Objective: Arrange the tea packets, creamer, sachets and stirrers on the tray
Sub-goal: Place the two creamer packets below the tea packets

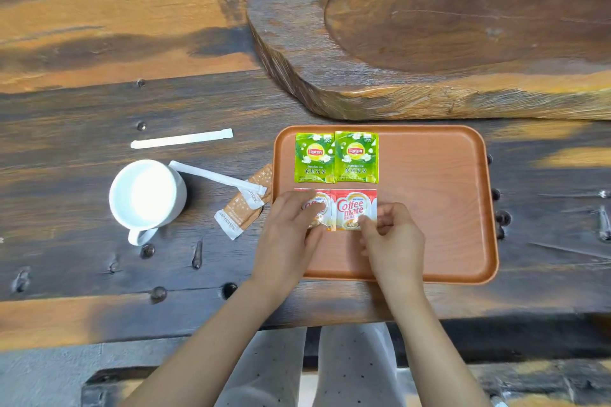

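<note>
Two green tea packets (336,157) lie side by side at the far left of the orange tray (439,195). Below them two red-and-white creamer packets sit edge to edge. My left hand (287,235) rests on the left creamer packet (319,205), covering most of it. My right hand (391,238) pinches the lower right corner of the right creamer packet (353,210). Left of the tray, on the table, lie two brown sachets (243,208) and two white wrapped stirrers, one stirrer (216,177) across the sachets, the other stirrer (181,138) farther back.
A white mug (147,196) stands left of the sachets. A thick carved wooden slab (429,26) rises behind the tray. The dark wooden table (82,102) has knots and bolt heads. My legs show below its front edge.
</note>
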Demonstrator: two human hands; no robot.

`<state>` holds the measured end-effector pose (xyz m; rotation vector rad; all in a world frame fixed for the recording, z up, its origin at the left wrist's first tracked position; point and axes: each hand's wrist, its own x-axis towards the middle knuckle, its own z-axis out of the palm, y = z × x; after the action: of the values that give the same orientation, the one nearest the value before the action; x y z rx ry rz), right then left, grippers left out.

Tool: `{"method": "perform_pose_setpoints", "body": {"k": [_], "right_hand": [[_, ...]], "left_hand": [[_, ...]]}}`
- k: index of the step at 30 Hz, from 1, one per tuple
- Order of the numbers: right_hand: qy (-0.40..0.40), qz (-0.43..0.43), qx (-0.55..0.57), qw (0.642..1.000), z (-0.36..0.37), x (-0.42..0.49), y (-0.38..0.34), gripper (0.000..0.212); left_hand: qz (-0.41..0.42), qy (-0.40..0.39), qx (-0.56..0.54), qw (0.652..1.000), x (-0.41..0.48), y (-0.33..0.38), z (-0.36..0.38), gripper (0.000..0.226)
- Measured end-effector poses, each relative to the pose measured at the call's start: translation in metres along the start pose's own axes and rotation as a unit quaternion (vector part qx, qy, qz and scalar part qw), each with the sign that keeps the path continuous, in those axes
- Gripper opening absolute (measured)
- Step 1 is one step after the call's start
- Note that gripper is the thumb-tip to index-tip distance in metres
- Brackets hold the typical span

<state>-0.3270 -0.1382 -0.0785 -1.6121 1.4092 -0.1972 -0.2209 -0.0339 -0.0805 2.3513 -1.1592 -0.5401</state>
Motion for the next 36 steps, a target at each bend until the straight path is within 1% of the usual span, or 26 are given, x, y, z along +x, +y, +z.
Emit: {"method": "perform_pose_setpoints", "body": {"k": [3, 7, 9, 12, 14, 17, 24, 26, 28, 30, 32, 34, 36], "right_hand": [[0.019, -0.038, -0.091, 0.995, 0.000, -0.001, -0.001, 0.009], [0.049, -0.053, -0.196, 0.978, 0.001, -0.003, -0.005, 0.018], [0.063, -0.083, -0.223, 0.969, -0.001, -0.005, -0.007, 0.022], [0.043, -0.191, -0.228, 0.954, 0.001, -0.008, -0.010, 0.022], [0.006, -0.230, -0.253, 0.940, 0.005, -0.008, -0.010, 0.024], [-0.035, -0.235, -0.268, 0.934, 0.009, -0.005, -0.007, 0.026], [-0.041, -0.253, -0.241, 0.936, 0.007, -0.002, -0.001, 0.027], [-0.045, -0.255, -0.230, 0.938, 0.004, -0.002, -0.003, 0.025], [-0.040, -0.266, -0.215, 0.939, 0.002, -0.001, -0.008, 0.022], [-0.040, -0.284, -0.197, 0.937, 0.003, 0.001, -0.020, 0.019], [-0.049, -0.319, -0.196, 0.926, 0.010, 0.004, -0.038, 0.016], [-0.067, -0.373, -0.221, 0.899, 0.026, 0.010, -0.061, 0.015], [-0.105, -0.424, -0.284, 0.854, 0.049, 0.018, -0.084, 0.019]], "left_hand": [[0.000, 0.006, 0.006, 1.000, 0.000, 0.001, 0.000, 0.028], [-0.002, -0.002, 0.005, 1.000, 0.000, 0.001, 0.001, 0.027], [-0.001, -0.005, 0.006, 1.000, 0.001, 0.000, 0.001, 0.026], [0.000, -0.004, 0.011, 1.000, 0.001, 0.000, 0.001, 0.027], [0.001, -0.003, 0.012, 1.000, 0.000, 0.000, 0.001, 0.028], [0.004, -0.001, 0.015, 1.000, 0.001, 0.000, 0.002, 0.028], [0.005, -0.010, 0.024, 1.000, 0.002, -0.001, 0.001, 0.028], [0.015, -0.001, 0.011, 1.000, 0.002, -0.001, -0.002, 0.026], [0.020, 0.028, -0.011, 0.999, 0.002, -0.004, -0.009, 0.023], [-0.014, 0.072, -0.032, 0.997, -0.003, -0.013, -0.020, 0.021], [-0.081, 0.114, -0.031, 0.990, -0.012, -0.026, -0.030, 0.021], [-0.143, 0.130, -0.009, 0.981, -0.022, -0.042, -0.036, 0.022], [-0.187, 0.113, 0.010, 0.976, -0.029, -0.052, -0.038, 0.029]]}}
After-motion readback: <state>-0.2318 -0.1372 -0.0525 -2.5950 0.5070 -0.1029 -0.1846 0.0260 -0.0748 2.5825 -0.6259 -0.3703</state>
